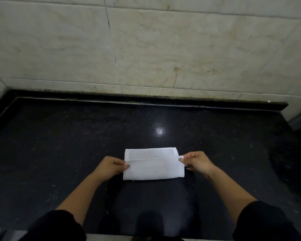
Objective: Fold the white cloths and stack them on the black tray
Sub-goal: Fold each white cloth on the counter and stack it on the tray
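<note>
- Marble-like pale tiles make the wall (146, 40) behind the white cloth (153, 169). They are smooth, with thin veins, dark joints and a few stains.
- Black polished stone makes the counter (59, 145) under the cloth. It is speckled and glossy, and its flat, hard top is, I think, the reason for folding there: a crease can be pressed sharp against it.
- Far to the right of the cloth lies a dark round shape (290, 162). It may be the black tray, but the light is too poor to tell. No folded pile is visible on it.
- Black sleeves (56, 226) cover the upper arms on the near side of the cloth; the forearms are bare.
- The cloth lies flat on the counter, a soft, thin rectangle with a fine woven grid. Its near part is doubled over the far part, so a strip of the lower layer shows beyond the folded edge. I judge that one fold is being made and more remain.
- The left hand (111, 165) pinches the cloth's left end between thumb and curled fingers.
- The right hand (197, 161) pinches the right end in the same way. Holding both ends probably keeps the edge straight and level.
- A small bright reflection (159, 130) shines on the stone beyond the cloth.
- A little white tab (181, 156) sticks out at the cloth's right corner, just beside the right thumb.
</note>
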The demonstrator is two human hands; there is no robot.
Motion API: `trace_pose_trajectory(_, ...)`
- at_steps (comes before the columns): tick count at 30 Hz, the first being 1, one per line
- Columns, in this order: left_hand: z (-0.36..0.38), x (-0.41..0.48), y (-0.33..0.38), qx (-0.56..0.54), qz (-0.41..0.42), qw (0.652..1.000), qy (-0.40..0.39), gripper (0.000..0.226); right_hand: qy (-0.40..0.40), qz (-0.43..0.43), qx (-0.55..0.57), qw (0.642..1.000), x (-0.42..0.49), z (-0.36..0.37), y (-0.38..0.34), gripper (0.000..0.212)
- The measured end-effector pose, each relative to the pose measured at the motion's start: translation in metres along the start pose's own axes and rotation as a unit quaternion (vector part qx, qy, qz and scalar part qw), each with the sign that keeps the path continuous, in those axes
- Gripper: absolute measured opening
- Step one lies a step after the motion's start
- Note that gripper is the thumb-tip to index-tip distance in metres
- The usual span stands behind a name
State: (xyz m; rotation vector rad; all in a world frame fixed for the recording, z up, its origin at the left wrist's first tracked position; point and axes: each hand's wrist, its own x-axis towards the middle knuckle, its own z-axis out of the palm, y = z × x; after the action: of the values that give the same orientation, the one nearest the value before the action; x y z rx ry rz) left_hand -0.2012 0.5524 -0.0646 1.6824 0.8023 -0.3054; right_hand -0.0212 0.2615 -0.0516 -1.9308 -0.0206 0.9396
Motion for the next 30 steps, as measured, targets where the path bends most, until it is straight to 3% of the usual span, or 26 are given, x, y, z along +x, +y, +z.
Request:
trace_pose_trajectory(10, 0.014, 0.038, 0.016, -0.035, -0.027, 0.994, 0.105, 0.013, 0.092, -0.001, -0.084, 0.992, 0.053, 0.017, -0.013, 0.023)
trace_pose_trajectory(18, 0.018, 0.058, 0.010, 0.041, -0.048, 0.986, 0.157, 0.008, 0.129, -0.003, -0.156, 0.979, 0.068, 0.025, -0.006, 0.029)
trace_pose_trajectory(23, 0.020, 0.056, 0.004, 0.146, -0.047, 0.969, 0.195, 0.024, 0.160, -0.020, -0.158, 0.974, 0.066, 0.025, -0.001, 0.033)
trace_pose_trajectory(30, 0.031, 0.025, -0.003, 0.167, -0.002, 0.967, 0.195, 0.043, 0.120, -0.047, -0.159, 0.979, 0.029, 0.016, 0.018, 0.048)
